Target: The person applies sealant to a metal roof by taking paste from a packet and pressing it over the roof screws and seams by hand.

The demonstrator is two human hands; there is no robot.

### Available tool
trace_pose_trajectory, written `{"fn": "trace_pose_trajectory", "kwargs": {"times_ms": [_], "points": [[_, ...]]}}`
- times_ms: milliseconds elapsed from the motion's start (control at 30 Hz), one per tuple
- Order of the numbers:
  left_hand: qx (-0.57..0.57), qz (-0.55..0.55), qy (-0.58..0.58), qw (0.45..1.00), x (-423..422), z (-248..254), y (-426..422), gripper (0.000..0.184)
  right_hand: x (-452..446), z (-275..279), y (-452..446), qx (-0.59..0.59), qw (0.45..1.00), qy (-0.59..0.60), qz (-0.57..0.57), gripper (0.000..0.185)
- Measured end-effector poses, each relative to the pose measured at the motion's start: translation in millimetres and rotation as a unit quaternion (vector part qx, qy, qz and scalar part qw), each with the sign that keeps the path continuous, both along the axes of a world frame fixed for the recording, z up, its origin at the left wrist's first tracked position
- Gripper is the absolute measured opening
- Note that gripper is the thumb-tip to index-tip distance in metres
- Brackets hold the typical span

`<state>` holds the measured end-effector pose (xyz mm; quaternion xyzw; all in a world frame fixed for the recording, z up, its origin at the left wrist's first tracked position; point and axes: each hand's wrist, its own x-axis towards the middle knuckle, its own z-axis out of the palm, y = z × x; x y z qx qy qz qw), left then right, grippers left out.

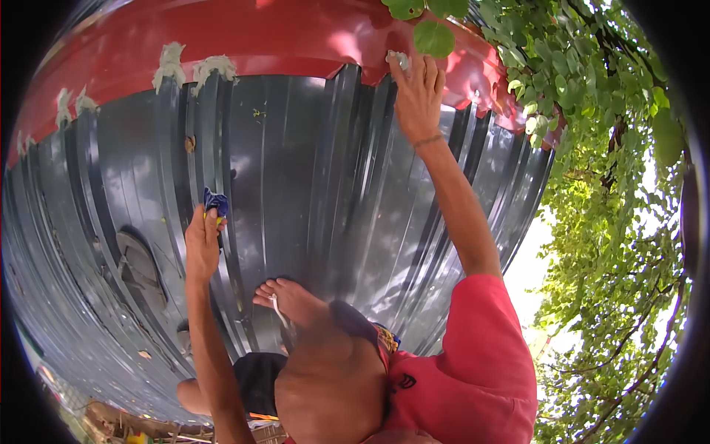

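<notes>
A small crumpled blue packet [215, 203] with a bit of yellow is pinched between the thumb and fingers of my left hand [203, 240], above the dark ribbed metal roof sheet [288, 163]. My right hand [418, 103] reaches up to the red metal ridge cap [288, 37]. Its fingers are stretched out and slightly apart, with the tips against a whitish putty-like dab [400, 59] at the cap's lower edge. Farther left, grey-white putty patches [170, 65] cover spots where the roof ribs meet the cap.
A bare foot [290, 300] with a sandal strap rests on the sheet. Left of it lies a dark sandal-like object [140, 268]. Leafy branches [599, 170] hang along the right, and a few leaves [433, 37] overhang the ridge near my right hand.
</notes>
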<state>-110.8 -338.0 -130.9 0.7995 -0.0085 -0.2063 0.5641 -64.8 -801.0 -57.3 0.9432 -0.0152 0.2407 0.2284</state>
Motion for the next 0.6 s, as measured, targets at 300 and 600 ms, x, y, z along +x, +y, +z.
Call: {"fn": "trace_pose_trajectory", "kwargs": {"times_ms": [300, 600], "points": [[0.008, -0.002, -0.005, 1.000, 0, 0, 0, 0.034, -8, -7, -21, 0.128, 0.991, -0.033, -0.005, 0.057], [0.011, -0.007, -0.002, 1.000, 1, 5, -1, 0.034, -25, -9, 8, 0.259, 0.965, -0.008, -0.027, 0.072]]}}
